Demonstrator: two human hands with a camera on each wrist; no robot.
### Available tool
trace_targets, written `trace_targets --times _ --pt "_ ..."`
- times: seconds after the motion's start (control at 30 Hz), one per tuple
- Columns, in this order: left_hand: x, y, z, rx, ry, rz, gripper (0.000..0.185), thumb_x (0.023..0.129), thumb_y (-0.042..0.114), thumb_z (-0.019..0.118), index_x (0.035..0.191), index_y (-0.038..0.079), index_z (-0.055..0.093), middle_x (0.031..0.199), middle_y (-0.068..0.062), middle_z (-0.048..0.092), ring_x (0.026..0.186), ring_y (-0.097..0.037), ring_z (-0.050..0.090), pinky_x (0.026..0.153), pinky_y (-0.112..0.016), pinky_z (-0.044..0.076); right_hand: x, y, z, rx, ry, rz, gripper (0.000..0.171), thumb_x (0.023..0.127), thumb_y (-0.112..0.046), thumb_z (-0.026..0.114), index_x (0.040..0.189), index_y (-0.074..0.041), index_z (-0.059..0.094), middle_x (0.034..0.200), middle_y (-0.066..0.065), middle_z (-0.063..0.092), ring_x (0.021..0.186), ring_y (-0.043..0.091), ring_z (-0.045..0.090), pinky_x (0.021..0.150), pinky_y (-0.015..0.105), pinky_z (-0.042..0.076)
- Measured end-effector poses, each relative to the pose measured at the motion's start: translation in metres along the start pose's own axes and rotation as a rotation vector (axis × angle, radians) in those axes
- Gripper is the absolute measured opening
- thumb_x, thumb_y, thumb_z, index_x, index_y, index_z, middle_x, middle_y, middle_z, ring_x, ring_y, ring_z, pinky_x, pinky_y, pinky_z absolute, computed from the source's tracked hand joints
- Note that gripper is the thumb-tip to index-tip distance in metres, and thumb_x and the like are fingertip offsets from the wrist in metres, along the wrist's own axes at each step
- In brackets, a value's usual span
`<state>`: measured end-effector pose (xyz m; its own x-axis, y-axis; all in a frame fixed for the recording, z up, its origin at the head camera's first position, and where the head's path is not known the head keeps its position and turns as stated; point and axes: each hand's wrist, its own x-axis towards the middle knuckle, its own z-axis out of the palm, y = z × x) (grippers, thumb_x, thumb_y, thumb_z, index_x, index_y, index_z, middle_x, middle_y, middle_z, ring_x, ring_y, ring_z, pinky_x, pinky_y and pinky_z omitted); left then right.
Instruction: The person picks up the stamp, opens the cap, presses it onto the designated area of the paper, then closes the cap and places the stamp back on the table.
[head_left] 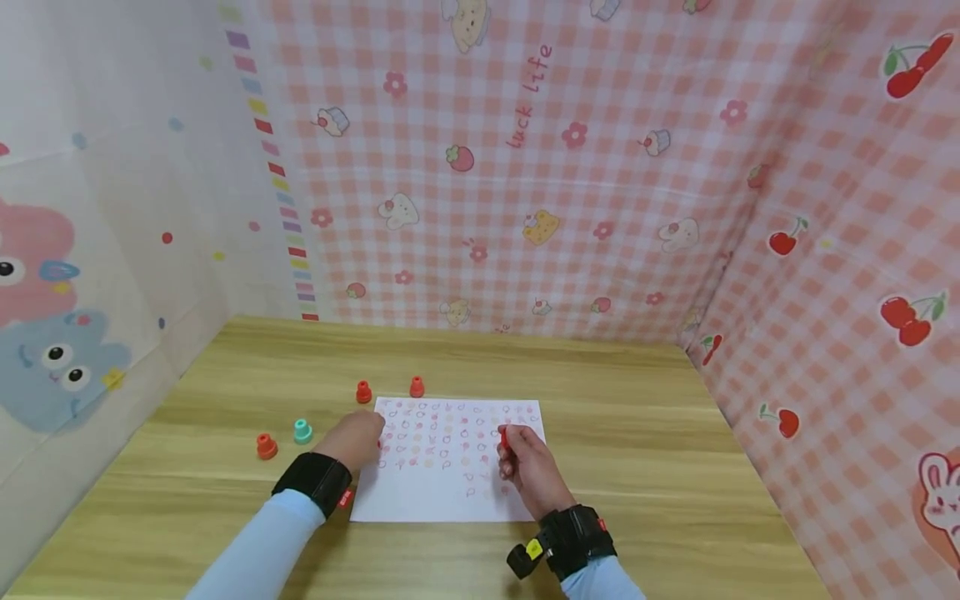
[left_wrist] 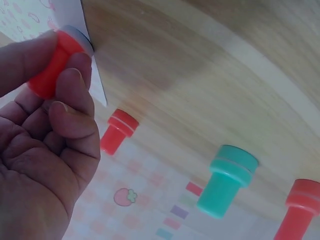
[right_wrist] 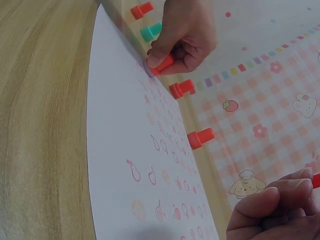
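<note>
A white sheet of paper (head_left: 420,496) lies on the table, with rows of small red and orange stamped prints over its upper part. At its left edge my left hand (head_left: 356,440) pinches a red stamp (left_wrist: 55,62) between thumb and fingers, its grey base near the paper; whether they touch I cannot tell. Over the sheet's right part, my right hand (head_left: 531,471) holds another red stamp (head_left: 504,438), only a bit of which shows in the right wrist view. The fingers of that hand are curled, and they partly cover the prints beneath.
Two red stamps, one left (head_left: 363,392) and one right (head_left: 417,386), stand behind the paper's far edge. Left of my left hand are a teal stamp (head_left: 302,431) and a red stamp (head_left: 266,446). Patterned cloth (head_left: 495,192) hangs around the wood-grain table (head_left: 637,417).
</note>
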<state>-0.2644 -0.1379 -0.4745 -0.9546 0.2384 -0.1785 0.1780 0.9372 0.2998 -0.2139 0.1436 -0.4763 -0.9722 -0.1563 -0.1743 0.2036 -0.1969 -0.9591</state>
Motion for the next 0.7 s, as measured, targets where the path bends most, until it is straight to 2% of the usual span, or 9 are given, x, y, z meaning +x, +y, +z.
trace_targets --times 0.23,0.5,0.7 --pt "-0.0033 0.0023 -0.0034 -0.009 -0.021 -0.017 0.02 0.09 0.001 0.069 0.109 -0.005 0.065 0.084 -0.01 0.059 0.076 -0.025 0.053 0.08 -0.039 0.049 -0.0005 0.0011 -0.0016 -0.008 0.0 -0.002 0.034 0.108 -0.03 0.042 0.124 -0.001 0.047 0.088 0.003 0.046 0.075 0.016 0.042 0.068 0.026 0.038" --pt "-0.0039 0.0016 -0.0011 0.065 -0.014 0.005 0.022 0.089 0.001 0.07 0.11 -0.004 0.065 0.086 -0.011 0.061 0.078 -0.025 0.053 0.085 -0.041 0.051 -0.0008 0.0029 -0.004 -0.001 0.002 0.007 0.041 0.108 -0.03 0.042 0.131 0.004 0.042 0.088 0.004 0.046 0.076 0.016 0.043 0.069 0.026 0.039" --pt "-0.0019 0.0029 -0.0023 0.073 -0.014 0.0 0.019 0.091 0.003 0.068 0.108 -0.004 0.065 0.086 -0.011 0.06 0.078 -0.026 0.053 0.085 -0.041 0.05 -0.002 0.0027 -0.0043 0.009 0.008 0.002 0.036 0.108 -0.03 0.042 0.126 0.001 0.046 0.088 0.003 0.046 0.075 0.015 0.042 0.068 0.026 0.039"
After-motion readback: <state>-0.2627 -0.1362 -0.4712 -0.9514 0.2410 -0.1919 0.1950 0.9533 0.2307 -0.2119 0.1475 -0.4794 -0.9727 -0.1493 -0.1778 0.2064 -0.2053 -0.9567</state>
